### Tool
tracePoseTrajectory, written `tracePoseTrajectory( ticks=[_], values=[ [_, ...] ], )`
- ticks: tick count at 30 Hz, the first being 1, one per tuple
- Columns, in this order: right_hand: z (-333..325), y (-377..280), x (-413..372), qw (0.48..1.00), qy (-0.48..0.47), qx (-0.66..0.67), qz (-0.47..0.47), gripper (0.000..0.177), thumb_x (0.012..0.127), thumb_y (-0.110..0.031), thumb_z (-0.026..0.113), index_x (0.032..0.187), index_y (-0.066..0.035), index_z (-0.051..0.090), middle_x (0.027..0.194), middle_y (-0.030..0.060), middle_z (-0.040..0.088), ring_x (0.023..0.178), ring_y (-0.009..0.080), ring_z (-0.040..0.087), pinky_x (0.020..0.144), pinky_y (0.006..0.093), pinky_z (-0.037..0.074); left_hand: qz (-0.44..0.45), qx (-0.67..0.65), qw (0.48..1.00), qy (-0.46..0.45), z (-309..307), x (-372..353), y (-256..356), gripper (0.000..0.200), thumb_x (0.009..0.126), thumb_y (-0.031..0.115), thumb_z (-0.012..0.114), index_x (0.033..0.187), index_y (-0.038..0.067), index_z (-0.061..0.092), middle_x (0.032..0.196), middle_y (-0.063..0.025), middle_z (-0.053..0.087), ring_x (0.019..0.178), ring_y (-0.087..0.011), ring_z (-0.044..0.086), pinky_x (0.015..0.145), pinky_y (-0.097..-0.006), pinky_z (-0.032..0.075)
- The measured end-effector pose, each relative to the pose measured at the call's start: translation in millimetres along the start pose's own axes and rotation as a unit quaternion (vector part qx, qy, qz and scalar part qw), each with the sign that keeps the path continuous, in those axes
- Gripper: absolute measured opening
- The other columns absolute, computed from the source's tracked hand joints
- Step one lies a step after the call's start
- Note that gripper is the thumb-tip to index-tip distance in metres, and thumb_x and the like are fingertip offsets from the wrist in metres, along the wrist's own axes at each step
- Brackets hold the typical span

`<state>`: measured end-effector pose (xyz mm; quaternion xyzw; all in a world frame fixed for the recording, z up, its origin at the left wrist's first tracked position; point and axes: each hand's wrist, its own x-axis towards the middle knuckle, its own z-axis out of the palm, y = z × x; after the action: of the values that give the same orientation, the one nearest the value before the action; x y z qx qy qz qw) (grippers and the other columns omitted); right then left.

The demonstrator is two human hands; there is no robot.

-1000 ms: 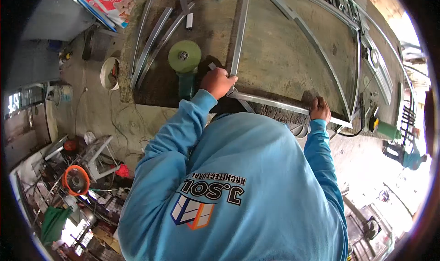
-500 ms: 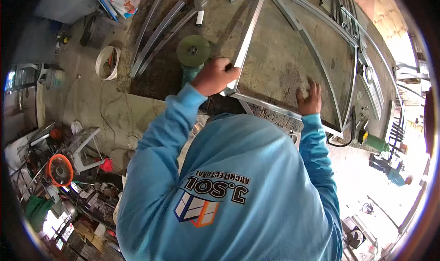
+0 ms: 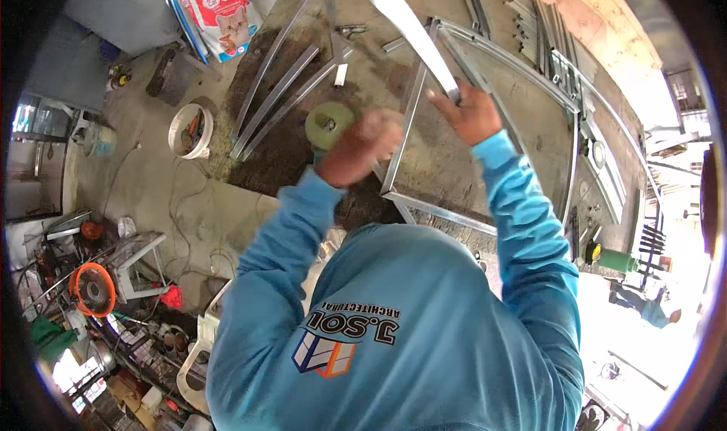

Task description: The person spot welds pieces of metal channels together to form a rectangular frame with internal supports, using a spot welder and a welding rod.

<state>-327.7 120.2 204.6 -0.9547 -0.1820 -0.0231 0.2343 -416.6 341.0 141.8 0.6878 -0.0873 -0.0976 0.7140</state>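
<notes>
Right hand (image 3: pixel 471 115) is gripping the lower end of a long flat metal strip (image 3: pixel 401 22) held up over the bench (image 3: pixel 450 170), while the left hand (image 3: pixel 362 145) is a blurry fist above the metal frame (image 3: pixel 439 210), just beside the green angle grinder (image 3: pixel 328 125).

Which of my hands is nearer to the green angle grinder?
Left. The left hand is close beside the angle grinder; the right hand is farther off, gripping a raised metal strip.

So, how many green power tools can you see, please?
2: a disc grinder by the left hand; a green tool at the right of the table. Others may be hidden.
</notes>
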Motion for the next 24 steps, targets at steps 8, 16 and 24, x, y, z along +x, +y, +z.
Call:
tracePoseTrajectory(
  ticks=[8, 16, 24],
  values=[
    [59.7, 15.1, 38.3, 0.958, 0.03, 0.253, 0.127, 0.057, 0.09, -0.054, 0.063, 0.107, 0.001, 0.06, 0.092, 0.0238, 0.066, 0.085, 0.0391, 0.066, 0.074, 0.0453, 0.052, 0.054, 0.242, 0.941, 0.231, 100.0, 38.3, -57.2, 0.057, 0.088, 0.028, 0.063, 0.133, -0.001, 0.044, 0.106, -0.0324, 0.063, 0.09, -0.0513, 0.062, 0.077, -0.0575, 0.05],
    [96.8, 164.2, -121.3, 0.988, 0.034, 0.004, 0.151, 0.049, 0.09, -0.042, 0.066, 0.117, -0.003, 0.058, 0.112, 0.0231, 0.06, 0.101, 0.0416, 0.06, 0.086, 0.0472, 0.05, -0.073, 0.387, 0.911, 0.125, 30.3, 88.9, -101.0, 0.043, 0.084, 0.034, 0.063, 0.105, -0.003, 0.06, 0.092, -0.0317, 0.066, 0.087, -0.0496, 0.064, 0.079, -0.056, 0.051],
    [79.3, 183.3, -241.2, 0.954, 0.029, -0.055, 0.294, 0.038, 0.093, -0.042, 0.061, 0.108, -0.007, 0.063, 0.105, 0.0207, 0.063, 0.098, 0.0434, 0.061, 0.081, 0.0509, 0.05, -0.121, 0.482, 0.863, 0.088, 48.5, 87.9, -107.4, 0.043, 0.086, 0.034, 0.057, 0.109, -0.003, 0.062, 0.089, -0.0303, 0.068, 0.085, -0.0473, 0.066, 0.077, -0.0563, 0.053]
  ],
)
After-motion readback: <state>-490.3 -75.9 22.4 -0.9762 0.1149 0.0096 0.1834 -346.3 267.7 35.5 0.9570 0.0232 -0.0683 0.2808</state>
